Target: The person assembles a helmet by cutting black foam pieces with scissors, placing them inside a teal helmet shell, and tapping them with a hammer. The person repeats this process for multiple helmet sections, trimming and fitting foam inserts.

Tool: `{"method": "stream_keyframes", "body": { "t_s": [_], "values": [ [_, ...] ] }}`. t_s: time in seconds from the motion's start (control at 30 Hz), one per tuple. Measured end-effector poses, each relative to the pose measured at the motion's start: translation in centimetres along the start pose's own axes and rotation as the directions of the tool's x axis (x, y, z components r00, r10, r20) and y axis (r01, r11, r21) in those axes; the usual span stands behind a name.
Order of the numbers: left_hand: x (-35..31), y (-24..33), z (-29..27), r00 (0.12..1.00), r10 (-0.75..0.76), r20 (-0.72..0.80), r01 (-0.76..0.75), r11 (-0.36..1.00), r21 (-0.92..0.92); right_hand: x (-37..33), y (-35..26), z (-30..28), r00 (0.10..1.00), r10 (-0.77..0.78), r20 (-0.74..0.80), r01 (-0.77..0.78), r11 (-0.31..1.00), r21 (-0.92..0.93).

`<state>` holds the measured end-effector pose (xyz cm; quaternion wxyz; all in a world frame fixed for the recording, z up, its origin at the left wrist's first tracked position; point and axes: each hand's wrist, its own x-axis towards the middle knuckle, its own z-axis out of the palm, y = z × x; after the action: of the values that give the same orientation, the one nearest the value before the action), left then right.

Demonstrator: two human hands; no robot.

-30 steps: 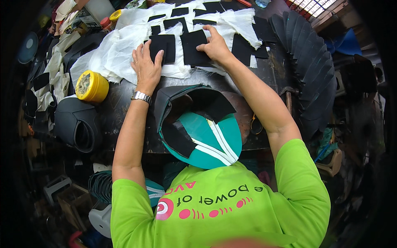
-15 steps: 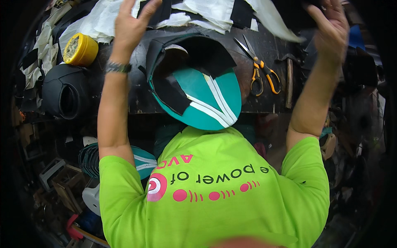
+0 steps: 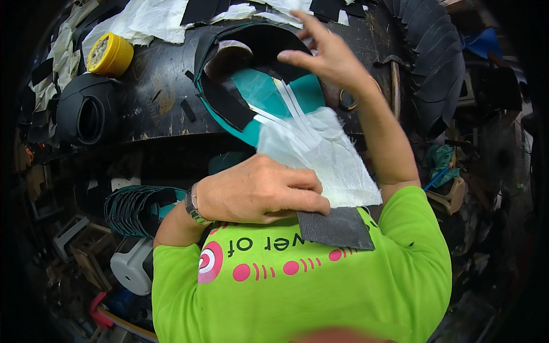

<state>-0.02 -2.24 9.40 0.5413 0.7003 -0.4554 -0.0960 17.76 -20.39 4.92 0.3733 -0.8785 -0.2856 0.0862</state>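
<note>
My left hand (image 3: 263, 190), wearing a metal-band watch, is closed in front of my chest. It grips a dark grey ribbed fabric piece (image 3: 337, 230) at its upper left corner. White gauzy cloth (image 3: 337, 166) spreads from beside those fingers over the near end of a teal panel (image 3: 313, 94). White strips form a V on this panel, and black material (image 3: 229, 111) curves up around its far and left sides. Above the panel's far right edge, my right hand (image 3: 326, 54) is open, thumb and fingers apart. It hides most of the scissors; one handle loop (image 3: 347, 101) shows.
On the dark table stand a yellow tub (image 3: 117, 55) and a rounded black piece (image 3: 86, 111). White cloth scraps (image 3: 148, 20) lie at the back. A hammer (image 3: 396, 86) and overlapping black pieces (image 3: 429, 63) are at right. Stacked teal-edged pieces (image 3: 128, 210) sit lower left, above a grey stool (image 3: 132, 266).
My left hand has come down from the far left to my chest with the grey piece. My right hand has moved left and nearer. White cloth now covers the teal panel's near end.
</note>
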Motion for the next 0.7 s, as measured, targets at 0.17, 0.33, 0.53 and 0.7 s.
{"method": "stream_keyframes", "body": {
  "t_s": [0.17,0.33,0.53,0.7],
  "values": [
    [-0.8,0.0,-0.6,0.999,0.020,-0.047,-0.029,0.980,-0.199,-2.3,2.5,4.0,0.966,0.006,-0.260,0.067,0.960,0.271],
    [-2.3,-0.2,0.4,0.820,-0.427,-0.382,0.145,0.799,-0.583,-5.6,0.1,2.9,0.865,-0.151,-0.478,0.066,0.980,-0.189],
    [-4.3,-3.7,0.1,0.606,-0.552,-0.573,0.143,0.784,-0.604,-10.1,-1.7,0.7,0.995,-0.070,0.073,-0.067,0.088,0.994],
    [-5.3,-5.6,-0.7,0.519,-0.681,-0.517,0.452,0.732,-0.510,-11.4,-2.8,1.6,0.983,0.082,0.162,-0.181,0.419,0.890]
  ]
}}
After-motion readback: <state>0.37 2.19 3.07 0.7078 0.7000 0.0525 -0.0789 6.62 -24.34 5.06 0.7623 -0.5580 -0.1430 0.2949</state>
